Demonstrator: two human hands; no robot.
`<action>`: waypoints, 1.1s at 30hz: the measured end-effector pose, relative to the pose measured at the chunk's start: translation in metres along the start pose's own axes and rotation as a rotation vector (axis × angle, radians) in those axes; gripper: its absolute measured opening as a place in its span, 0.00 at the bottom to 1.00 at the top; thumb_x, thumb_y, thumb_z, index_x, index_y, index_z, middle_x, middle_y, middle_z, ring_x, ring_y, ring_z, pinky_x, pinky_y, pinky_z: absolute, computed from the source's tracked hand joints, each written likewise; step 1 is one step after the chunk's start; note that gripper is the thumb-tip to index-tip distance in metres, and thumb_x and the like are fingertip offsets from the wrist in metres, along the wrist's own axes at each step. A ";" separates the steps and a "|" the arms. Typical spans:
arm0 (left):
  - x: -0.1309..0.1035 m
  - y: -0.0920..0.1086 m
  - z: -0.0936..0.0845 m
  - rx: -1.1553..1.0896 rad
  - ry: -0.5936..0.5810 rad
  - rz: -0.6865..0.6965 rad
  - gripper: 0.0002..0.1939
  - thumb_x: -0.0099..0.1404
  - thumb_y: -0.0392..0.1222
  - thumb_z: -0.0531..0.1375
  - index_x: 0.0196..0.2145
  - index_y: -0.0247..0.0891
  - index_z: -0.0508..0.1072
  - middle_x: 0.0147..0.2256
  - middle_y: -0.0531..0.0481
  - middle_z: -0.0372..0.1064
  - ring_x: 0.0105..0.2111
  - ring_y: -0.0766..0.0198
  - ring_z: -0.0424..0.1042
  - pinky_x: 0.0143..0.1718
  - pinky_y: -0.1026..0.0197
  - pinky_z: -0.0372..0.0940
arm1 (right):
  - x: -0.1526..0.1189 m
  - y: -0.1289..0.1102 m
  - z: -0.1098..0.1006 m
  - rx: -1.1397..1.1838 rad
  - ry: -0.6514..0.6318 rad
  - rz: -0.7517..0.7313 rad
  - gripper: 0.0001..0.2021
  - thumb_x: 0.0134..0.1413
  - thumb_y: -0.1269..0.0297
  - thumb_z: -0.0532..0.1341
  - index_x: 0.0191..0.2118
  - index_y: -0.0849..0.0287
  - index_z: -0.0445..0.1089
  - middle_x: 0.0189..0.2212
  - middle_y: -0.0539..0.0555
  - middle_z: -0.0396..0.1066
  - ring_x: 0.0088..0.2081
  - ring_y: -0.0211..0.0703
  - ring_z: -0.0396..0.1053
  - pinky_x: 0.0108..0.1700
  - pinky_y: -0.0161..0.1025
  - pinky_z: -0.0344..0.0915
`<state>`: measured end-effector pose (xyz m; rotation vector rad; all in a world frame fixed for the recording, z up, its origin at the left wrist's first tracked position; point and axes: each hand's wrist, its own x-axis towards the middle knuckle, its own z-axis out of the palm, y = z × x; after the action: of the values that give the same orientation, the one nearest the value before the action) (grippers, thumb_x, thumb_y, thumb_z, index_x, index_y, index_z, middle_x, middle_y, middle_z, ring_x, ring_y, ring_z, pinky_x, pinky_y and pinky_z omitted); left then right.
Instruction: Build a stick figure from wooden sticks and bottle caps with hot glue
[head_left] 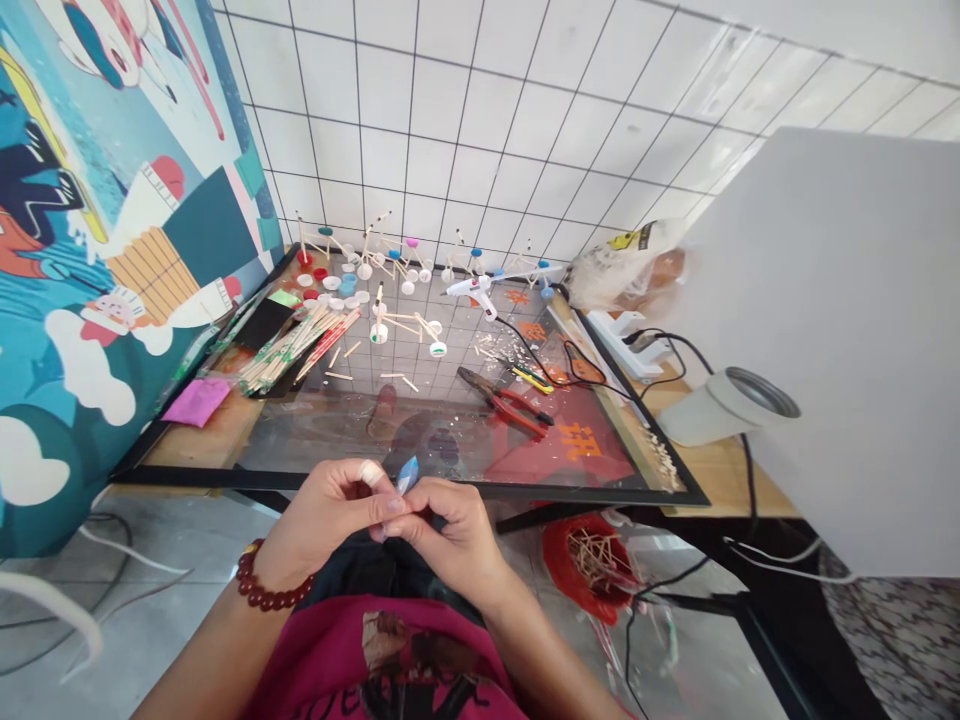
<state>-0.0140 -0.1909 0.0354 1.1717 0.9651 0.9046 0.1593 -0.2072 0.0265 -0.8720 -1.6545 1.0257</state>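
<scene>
My left hand (pixel 337 515) and my right hand (pixel 450 530) meet just off the front edge of the glass-topped table (pixel 322 440), over my lap. Between their pinched fingertips is a small, pointed blue piece (pixel 408 474); my fingers cover its lower part, and I cannot tell what it is. A pale wrap circles one finger of my left hand. Beyond on the glass lies a pair of red-handled pliers (pixel 514 402). A little structure of sticks and white bottle caps (pixel 409 325) stands farther back.
Bundled wooden sticks (pixel 292 350) and a pink packet (pixel 197 401) lie left. Several stick-and-cap pieces (pixel 394 252) line the back. A white glue gun (pixel 476 292) trails a black cord; a yellow cutter (pixel 532 377) is nearby. A red bag of sticks (pixel 581 570) sits below.
</scene>
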 end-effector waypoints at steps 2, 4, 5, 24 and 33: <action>-0.001 0.002 -0.002 -0.045 -0.017 -0.007 0.12 0.54 0.47 0.70 0.22 0.38 0.76 0.19 0.52 0.68 0.19 0.67 0.65 0.22 0.63 0.64 | 0.001 -0.002 0.001 0.072 -0.027 0.016 0.10 0.59 0.58 0.65 0.29 0.56 0.75 0.26 0.50 0.77 0.28 0.37 0.72 0.34 0.34 0.66; -0.002 0.007 -0.003 -0.039 -0.022 0.002 0.11 0.55 0.46 0.69 0.22 0.38 0.77 0.20 0.51 0.69 0.20 0.66 0.66 0.23 0.63 0.64 | 0.001 -0.003 0.001 0.129 -0.041 0.017 0.10 0.61 0.59 0.64 0.29 0.56 0.74 0.27 0.50 0.77 0.29 0.37 0.72 0.35 0.34 0.67; -0.003 0.009 -0.004 -0.025 -0.023 0.007 0.11 0.55 0.46 0.69 0.22 0.38 0.77 0.20 0.50 0.70 0.20 0.66 0.67 0.23 0.63 0.65 | 0.000 -0.003 0.001 0.136 -0.042 0.015 0.10 0.61 0.60 0.63 0.29 0.56 0.73 0.27 0.50 0.77 0.29 0.37 0.72 0.35 0.34 0.66; 0.000 0.005 0.016 0.711 0.402 0.439 0.02 0.59 0.35 0.60 0.31 0.40 0.72 0.37 0.49 0.73 0.37 0.62 0.73 0.41 0.62 0.69 | 0.005 0.004 0.000 -0.238 0.161 -0.088 0.07 0.57 0.70 0.58 0.28 0.57 0.64 0.24 0.48 0.65 0.27 0.36 0.62 0.31 0.33 0.60; -0.007 0.003 -0.002 0.787 0.032 0.520 0.37 0.56 0.38 0.66 0.62 0.43 0.62 0.61 0.41 0.64 0.61 0.49 0.64 0.63 0.47 0.61 | 0.001 0.011 -0.007 0.158 0.123 0.208 0.11 0.62 0.59 0.58 0.30 0.57 0.65 0.23 0.48 0.66 0.26 0.35 0.63 0.31 0.33 0.62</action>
<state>-0.0186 -0.1966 0.0394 2.1523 1.1012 0.9699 0.1669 -0.2004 0.0183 -0.9953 -1.3812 1.2019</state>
